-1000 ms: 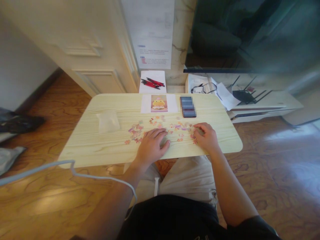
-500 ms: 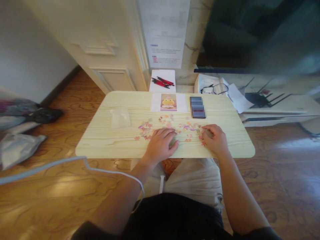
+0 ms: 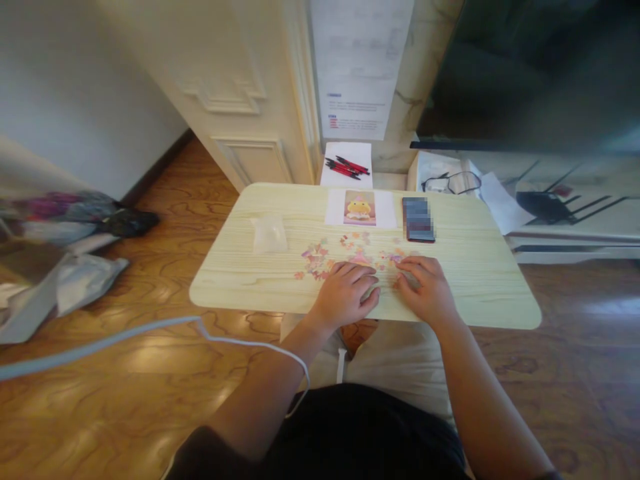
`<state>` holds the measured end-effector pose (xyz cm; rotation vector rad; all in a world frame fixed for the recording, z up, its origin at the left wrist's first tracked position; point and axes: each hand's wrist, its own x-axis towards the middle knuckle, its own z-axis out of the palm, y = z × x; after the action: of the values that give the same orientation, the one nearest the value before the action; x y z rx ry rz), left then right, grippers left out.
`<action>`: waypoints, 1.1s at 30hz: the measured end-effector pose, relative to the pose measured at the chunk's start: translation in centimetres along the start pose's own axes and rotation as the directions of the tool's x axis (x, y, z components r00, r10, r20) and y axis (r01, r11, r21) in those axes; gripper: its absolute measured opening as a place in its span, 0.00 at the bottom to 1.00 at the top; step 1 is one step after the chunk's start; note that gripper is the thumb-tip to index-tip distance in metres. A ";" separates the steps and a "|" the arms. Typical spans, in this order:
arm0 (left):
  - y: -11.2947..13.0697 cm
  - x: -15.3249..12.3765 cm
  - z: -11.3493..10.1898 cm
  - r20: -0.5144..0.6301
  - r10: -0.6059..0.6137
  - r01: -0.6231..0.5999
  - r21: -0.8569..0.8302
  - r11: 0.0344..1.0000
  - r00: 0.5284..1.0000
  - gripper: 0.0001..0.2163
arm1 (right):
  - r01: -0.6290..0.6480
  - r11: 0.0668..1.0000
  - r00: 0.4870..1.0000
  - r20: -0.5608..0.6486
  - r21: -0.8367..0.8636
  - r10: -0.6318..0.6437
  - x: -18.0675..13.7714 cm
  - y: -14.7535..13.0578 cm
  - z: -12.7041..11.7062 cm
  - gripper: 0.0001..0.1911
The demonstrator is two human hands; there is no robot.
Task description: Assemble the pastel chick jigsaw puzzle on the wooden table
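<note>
Several small pink and orange puzzle pieces lie scattered on a light wooden table. My left hand rests palm down on the pieces, fingers stretched out flat and pointing right. My right hand lies close beside it, palm down with fingers curled onto the pieces; whether it holds one is hidden. A picture card showing a yellow figure lies at the table's far edge. A clear plastic bag sits to the left of the pieces.
A dark phone lies right of the card. Behind the table, red and black pens rest on white paper. Glasses and papers sit on a low white shelf at right. Bags lie on the wooden floor at left. A white cable crosses my left arm.
My right hand has slid left across the pieces, closing the gap to my left hand. The view has swung to the left, so the table sits further right.
</note>
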<state>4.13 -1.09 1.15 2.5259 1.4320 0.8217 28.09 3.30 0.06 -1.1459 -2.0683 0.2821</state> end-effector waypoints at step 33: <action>-8.7 -4.2 -4.2 -0.265 -0.484 0.529 0.140 0.837 0.834 0.10 | 0.018 0.994 0.999 -0.046 0.107 -0.013 1.0 -2.6 3.3 0.10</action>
<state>-6.26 -0.45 -0.12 2.0392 2.2361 0.8989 23.79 3.09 -0.48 -1.0619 -1.9964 0.3526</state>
